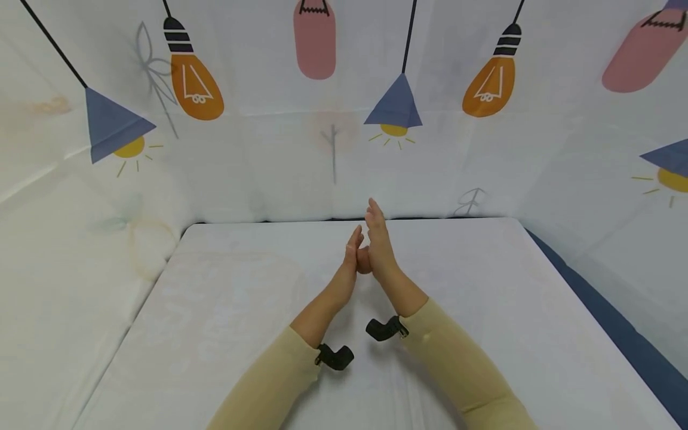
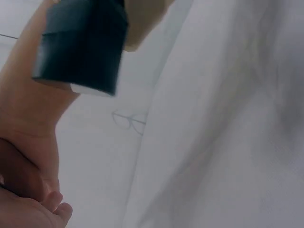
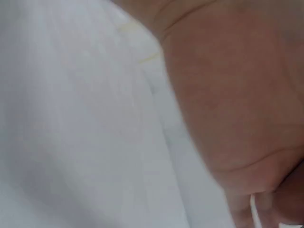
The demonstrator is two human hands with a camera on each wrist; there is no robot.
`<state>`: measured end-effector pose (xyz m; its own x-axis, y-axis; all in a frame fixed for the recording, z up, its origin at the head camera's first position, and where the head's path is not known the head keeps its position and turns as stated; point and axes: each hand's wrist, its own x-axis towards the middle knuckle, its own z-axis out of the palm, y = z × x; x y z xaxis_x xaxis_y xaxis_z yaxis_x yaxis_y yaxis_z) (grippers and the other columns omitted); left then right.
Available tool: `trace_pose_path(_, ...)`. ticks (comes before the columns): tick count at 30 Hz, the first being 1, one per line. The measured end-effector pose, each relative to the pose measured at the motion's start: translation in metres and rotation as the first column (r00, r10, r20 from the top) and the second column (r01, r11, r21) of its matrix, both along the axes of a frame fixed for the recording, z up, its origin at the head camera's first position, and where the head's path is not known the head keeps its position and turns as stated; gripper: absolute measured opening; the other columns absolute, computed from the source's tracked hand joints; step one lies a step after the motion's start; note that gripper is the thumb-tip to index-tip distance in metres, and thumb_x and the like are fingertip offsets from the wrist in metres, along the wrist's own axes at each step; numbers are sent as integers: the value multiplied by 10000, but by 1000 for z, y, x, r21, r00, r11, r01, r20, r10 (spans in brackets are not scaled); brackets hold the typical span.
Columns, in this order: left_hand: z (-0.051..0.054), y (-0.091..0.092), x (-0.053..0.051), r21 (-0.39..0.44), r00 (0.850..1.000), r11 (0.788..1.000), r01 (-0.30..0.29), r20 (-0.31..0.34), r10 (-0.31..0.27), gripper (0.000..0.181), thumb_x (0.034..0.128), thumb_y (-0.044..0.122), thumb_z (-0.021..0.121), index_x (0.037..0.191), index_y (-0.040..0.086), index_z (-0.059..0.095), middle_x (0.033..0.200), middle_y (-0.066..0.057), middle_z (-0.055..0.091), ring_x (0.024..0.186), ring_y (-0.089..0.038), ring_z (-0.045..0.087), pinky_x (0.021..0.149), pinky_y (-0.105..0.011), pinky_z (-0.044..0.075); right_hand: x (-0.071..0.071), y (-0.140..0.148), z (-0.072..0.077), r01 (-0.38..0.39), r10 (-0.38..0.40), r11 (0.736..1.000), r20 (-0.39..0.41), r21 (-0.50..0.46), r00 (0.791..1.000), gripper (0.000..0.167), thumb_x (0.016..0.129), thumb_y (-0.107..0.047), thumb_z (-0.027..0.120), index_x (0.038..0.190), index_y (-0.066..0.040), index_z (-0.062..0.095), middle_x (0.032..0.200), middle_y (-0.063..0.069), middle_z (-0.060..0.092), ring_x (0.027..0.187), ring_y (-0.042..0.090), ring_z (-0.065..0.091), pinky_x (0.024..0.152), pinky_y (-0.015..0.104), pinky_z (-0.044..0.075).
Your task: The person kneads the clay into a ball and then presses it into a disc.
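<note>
A small rounded brown lump point(image 1: 364, 261) sits between the two palms, above the white tabletop; its material cannot be told. My left hand point(image 1: 348, 264) presses it from the left with fingers extended up and forward. From the right side, the palm of my right hand point(image 1: 380, 243) touches it, fingers straight and reaching higher than the left ones. In the left wrist view the brown lump point(image 2: 19, 173) shows partly between the palms. At the lower right corner of the right wrist view, only an edge of the lump point(image 3: 290, 202) appears beside the palm.
A white cloth-covered table point(image 1: 215, 334) lies under both arms. Behind it hangs a white sheet point(image 1: 258, 149) printed with lamps and bulbs. Black wrist cameras point(image 1: 335, 358) stick out from both beige sleeves point(image 1: 457, 358). Dark blue fabric point(image 1: 607, 310) runs along the table's right edge.
</note>
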<state>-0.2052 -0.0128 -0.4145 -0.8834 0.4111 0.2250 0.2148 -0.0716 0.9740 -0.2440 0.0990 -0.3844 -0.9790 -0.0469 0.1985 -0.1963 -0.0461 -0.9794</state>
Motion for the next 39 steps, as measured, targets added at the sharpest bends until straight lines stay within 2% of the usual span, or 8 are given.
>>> trace_pose_path(3,5,-1,0,130,997,991,17,71,-27,1171,758,951,160,1619,178,-13,1663,-159,26,1526,-282,-14,1170,-616,-4,-1,-3,-6,-5,8,997,-32,74,999,650,1011,-503,343,1599,-247,236,1630,13,244,1494,208,199,1173,574,129)
trace_pose_path(7,12,-3,-2,225,994,974,6,104,-30,1155,767,953,189,1622,199,7,1677,-74,22,1526,-258,28,1175,-596,3,1,-8,-13,-80,80,995,-8,54,997,684,986,-486,358,1606,-230,220,1643,42,213,1489,230,194,1175,551,130)
trace_pose_path(14,19,-6,-6,151,995,984,-99,18,97,1052,817,913,84,1624,241,18,1674,75,5,1519,-170,21,1183,-536,110,13,-16,-18,-182,183,983,-31,30,983,757,974,-525,344,1618,-172,162,1664,17,153,1470,260,221,1155,488,199)
trace_pose_path(18,18,-5,-9,111,987,981,-158,27,155,1018,813,912,82,1621,298,6,1676,-1,0,1505,-290,111,1137,-592,233,19,-18,-19,-210,213,976,-64,52,975,711,999,-563,305,1617,-232,183,1660,-15,173,1509,254,169,1179,572,133)
trace_pose_path(22,16,-5,-13,88,976,973,-213,54,209,1055,747,958,104,1613,360,22,1671,-40,6,1428,-377,278,1069,-606,337,26,-17,-17,-273,276,960,-44,57,960,642,1027,-561,230,1609,-294,204,1656,-43,178,1505,286,197,1158,611,192)
trace_pose_path(27,12,-10,-20,63,968,966,-249,-11,251,1023,784,931,124,1614,342,26,1675,-76,4,1470,-369,195,1119,-646,216,36,-17,-11,-321,321,947,-15,8,947,678,1022,-626,220,1604,-278,243,1635,37,258,1487,283,257,1156,573,244)
trace_pose_path(33,3,-13,-26,31,978,978,-208,-11,209,936,869,865,113,1619,312,26,1678,-38,29,1521,-287,57,1153,-654,45,42,-12,1,-324,323,946,-38,-26,946,735,1024,-652,196,1615,-215,197,1639,78,239,1498,254,233,1202,513,140)
trace_pose_path(39,-6,-10,-23,-53,994,994,-93,45,96,785,967,738,47,1621,303,32,1675,-19,83,1508,-304,161,1157,-647,96,35,-5,10,-252,248,966,-70,-56,966,729,1021,-642,213,1618,-228,153,1650,52,195,1517,198,167,1218,444,96)
